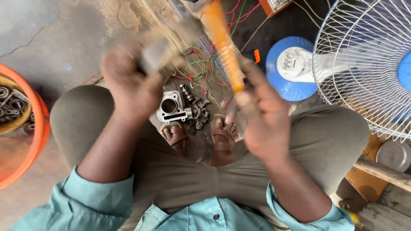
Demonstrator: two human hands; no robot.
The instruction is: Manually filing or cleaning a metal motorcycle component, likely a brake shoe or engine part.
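My left hand (128, 87) is raised in front of me, closed around a blurred grey metal part (159, 53). My right hand (263, 117) grips the orange handle of a tool (222, 40) that slants up toward the top of the view; its head is blurred near the metal part. Below my hands, on the ground between my sandalled feet, lies a silver engine cylinder block (172, 108) beside small dark metal pieces (196, 112). I sit with knees spread, wearing olive trousers and a teal shirt.
An orange basin (36, 141) holding metal rings and gears stands at the left. A white fan grille (368, 64) with a blue base (291, 68) is at the right. Red and green wires (203, 68) tangle on the ground ahead. Wooden planks (385, 175) lie at the lower right.
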